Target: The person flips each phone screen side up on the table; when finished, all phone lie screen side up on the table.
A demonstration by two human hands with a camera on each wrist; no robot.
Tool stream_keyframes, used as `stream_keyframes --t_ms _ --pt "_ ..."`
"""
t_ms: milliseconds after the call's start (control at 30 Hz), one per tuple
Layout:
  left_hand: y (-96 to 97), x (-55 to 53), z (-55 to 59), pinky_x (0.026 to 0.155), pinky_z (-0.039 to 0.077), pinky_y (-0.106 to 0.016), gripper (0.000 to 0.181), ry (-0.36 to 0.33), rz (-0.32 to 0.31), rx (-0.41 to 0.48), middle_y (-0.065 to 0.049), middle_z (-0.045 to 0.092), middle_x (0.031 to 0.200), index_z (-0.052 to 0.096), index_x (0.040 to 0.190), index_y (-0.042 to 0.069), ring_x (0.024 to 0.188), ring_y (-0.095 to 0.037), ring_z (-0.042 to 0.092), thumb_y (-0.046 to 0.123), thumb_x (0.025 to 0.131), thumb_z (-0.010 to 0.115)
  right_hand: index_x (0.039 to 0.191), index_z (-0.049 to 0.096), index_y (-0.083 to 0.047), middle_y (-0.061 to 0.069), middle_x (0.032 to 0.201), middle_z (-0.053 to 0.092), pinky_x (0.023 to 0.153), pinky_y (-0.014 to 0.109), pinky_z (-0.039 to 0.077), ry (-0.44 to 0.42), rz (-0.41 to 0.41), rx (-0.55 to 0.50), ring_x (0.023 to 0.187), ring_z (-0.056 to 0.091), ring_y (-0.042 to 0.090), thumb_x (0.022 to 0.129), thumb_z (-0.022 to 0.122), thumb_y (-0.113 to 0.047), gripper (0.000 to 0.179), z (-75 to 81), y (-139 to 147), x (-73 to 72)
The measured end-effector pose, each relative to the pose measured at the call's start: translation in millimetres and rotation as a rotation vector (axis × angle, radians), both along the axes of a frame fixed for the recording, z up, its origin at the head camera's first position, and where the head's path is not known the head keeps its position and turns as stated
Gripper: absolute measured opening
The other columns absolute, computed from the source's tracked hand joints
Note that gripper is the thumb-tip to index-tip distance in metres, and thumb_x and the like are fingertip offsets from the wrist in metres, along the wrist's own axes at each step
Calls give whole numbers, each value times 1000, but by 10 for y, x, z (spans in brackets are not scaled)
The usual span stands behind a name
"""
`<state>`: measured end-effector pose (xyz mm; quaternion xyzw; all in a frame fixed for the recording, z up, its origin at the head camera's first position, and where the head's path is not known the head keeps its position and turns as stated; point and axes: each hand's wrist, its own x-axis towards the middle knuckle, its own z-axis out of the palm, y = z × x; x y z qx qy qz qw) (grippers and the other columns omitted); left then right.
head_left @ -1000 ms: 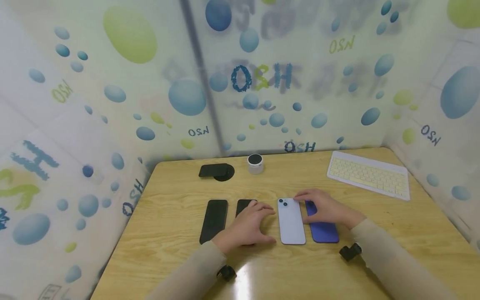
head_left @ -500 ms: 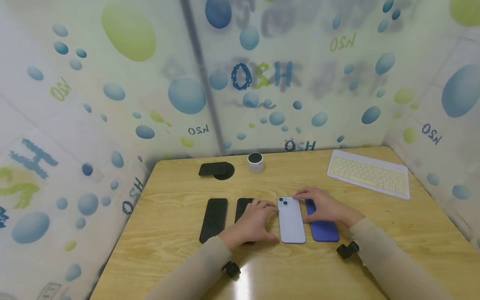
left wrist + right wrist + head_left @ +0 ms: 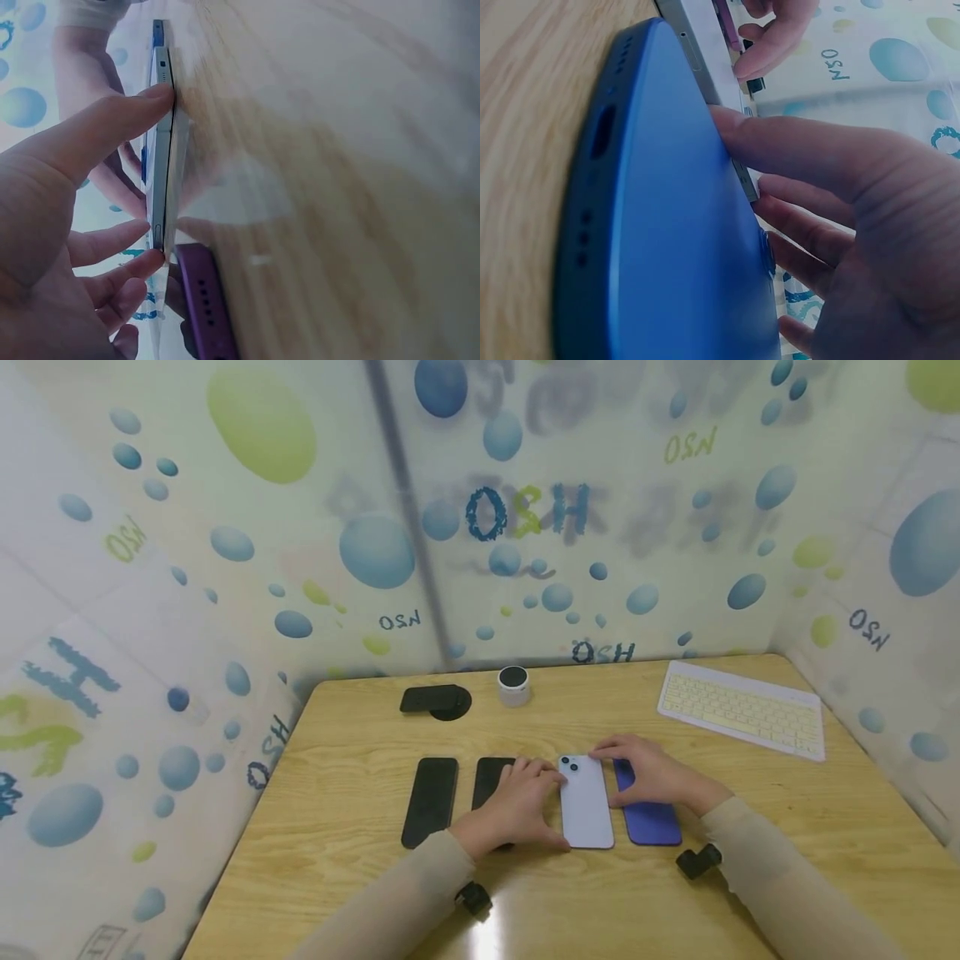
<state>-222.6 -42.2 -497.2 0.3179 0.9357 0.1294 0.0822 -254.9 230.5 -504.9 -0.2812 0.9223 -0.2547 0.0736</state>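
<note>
A pale phone (image 3: pixel 587 810) with two rear lenses lies face down on the table between my hands. My left hand (image 3: pixel 521 806) touches its left edge, thumb near the lower corner and fingertips near the top; in the left wrist view, the thumb (image 3: pixel 142 109) and fingertips meet the phone's thin side. From the other side, my right hand (image 3: pixel 652 772) reaches over a blue phone (image 3: pixel 652 825), thumb at the pale phone's right edge and fingers at its upper right corner. Under my left hand, a dark phone (image 3: pixel 491 777) is partly covered.
Another black phone (image 3: pixel 430 802) lies at the left of the row. Behind are a black phone on a round black pad (image 3: pixel 452 714), a small white cylinder (image 3: pixel 513 687) with a dark top, and a white keyboard (image 3: pixel 742 710). A patterned curtain (image 3: pixel 555 568) encloses the table.
My left hand has moved right, from apart to touching the pale phone's left edge. My right hand has stayed at that phone's right side.
</note>
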Motion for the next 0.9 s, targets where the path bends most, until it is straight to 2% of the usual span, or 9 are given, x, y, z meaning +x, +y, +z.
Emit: stream_keyframes --t_ms 400,667,900 --pt "-11 41 14 96 36 -37 90 24 -9 -19 2 53 148 58 145 20 127 -19 42 65 71 85 138 66 -7 19 142 60 108 65 42 -39 -21 -21 134 52 47 72 94 -26 74 14 -16 -40" --pt "-34 70 42 97 36 -38 90 34 -14 -23 1 53 149 58 146 19 129 -20 42 62 72 85 137 67 -7 22 142 59 107 65 43 -73 -55 -67 134 51 48 74 92 -19 68 30 -55 -10" --pt "-56 60 24 97 37 -38 89 37 -17 -9 2 53 149 58 145 20 130 -19 42 62 72 84 137 67 -9 24 143 57 107 66 42 -72 -95 -80 134 50 50 76 91 -21 66 54 -85 4"
